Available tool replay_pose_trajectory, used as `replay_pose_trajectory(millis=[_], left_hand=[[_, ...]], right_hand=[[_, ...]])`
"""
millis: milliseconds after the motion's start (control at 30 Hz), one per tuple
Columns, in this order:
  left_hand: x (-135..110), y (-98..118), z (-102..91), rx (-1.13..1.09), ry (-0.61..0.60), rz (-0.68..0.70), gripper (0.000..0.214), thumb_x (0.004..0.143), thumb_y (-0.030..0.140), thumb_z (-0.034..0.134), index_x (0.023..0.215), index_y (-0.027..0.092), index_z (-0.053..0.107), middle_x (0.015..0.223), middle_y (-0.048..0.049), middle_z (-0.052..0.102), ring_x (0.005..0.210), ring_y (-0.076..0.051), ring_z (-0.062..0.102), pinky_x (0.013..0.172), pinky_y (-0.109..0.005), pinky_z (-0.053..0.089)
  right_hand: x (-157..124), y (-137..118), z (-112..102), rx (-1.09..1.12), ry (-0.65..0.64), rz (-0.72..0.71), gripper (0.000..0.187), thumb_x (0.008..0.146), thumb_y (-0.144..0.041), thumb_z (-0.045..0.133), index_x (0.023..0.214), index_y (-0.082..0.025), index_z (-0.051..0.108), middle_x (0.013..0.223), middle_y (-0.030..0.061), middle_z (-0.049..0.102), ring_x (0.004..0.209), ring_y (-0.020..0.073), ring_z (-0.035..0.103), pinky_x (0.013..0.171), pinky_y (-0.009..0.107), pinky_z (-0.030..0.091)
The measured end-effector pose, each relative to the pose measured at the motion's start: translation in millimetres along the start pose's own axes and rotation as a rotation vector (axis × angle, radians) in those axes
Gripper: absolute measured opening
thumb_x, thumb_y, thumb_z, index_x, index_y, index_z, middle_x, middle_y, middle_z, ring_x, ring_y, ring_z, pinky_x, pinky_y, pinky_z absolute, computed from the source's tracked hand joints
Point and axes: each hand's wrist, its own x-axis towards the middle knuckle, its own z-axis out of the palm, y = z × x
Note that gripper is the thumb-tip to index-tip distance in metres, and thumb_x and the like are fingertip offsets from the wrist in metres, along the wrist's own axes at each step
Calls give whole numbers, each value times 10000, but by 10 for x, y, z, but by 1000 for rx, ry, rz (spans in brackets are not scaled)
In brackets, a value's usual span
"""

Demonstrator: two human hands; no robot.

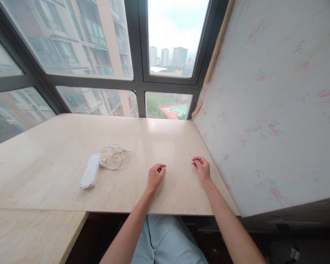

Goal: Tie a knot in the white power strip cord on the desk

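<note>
A power strip (90,171) is lying on the desk (170,143), nine o'clock from the left hand (155,176), its limp cord (120,150) coiling toward two o'clock. Left hand and right hand (202,169) are curling loosely, fingers released, grasping nothing visible. The strip is seeming light, rigid, smooth, its long sides offering hold.

We can read no text, brand or number; a pale label (294,254), lower right, is too small.
</note>
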Motion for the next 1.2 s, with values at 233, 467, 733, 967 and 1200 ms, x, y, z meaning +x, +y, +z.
replay_pose_trajectory(millis=[233, 467, 733, 967, 1200], left_hand=[[-10, 14, 1, 1, 6, -13, 187, 789, 208, 528, 802, 182, 713, 813, -46, 724, 711, -158, 633, 699, -307, 493], [-30, 6, 4, 0, 17, -26, 186, 787, 208, 529, 803, 183, 712, 798, -41, 719, 695, -157, 620, 688, -303, 480], [-82, 34, -11, 5, 15, -25, 187, 794, 192, 527, 813, 184, 712, 784, -35, 709, 680, -147, 603, 671, -285, 472], [-133, 15, -17, -2, -1, -19, 173, 795, 172, 540, 815, 181, 712, 775, -30, 698, 670, -132, 585, 646, -256, 441], [-242, 64, -74, 39, -75, 11, 172, 782, 152, 543, 820, 179, 708, 794, -36, 695, 678, -131, 581, 681, -262, 441]], right_hand=[[-15, -6, -4, 8, -14, 11, 106, 649, -290, 619, 694, -194, 634, 753, 41, 661, 637, 156, 590, 600, 291, 432], [-32, -10, -15, -4, -30, 15, 97, 663, -266, 611, 710, -190, 648, 752, 39, 663, 654, 160, 599, 606, 290, 433], [-34, 33, -52, -50, -58, 10, 124, 670, -275, 622, 746, -185, 660, 777, 56, 679, 655, 168, 603, 607, 295, 454], [-60, 28, -56, -96, -74, 21, 162, 672, -307, 633, 757, -172, 667, 785, 57, 682, 658, 160, 607, 614, 286, 462], [-83, 8, -52, -160, -81, 18, 177, 691, -318, 624, 780, -172, 666, 789, 59, 682, 668, 164, 608, 622, 290, 465]])
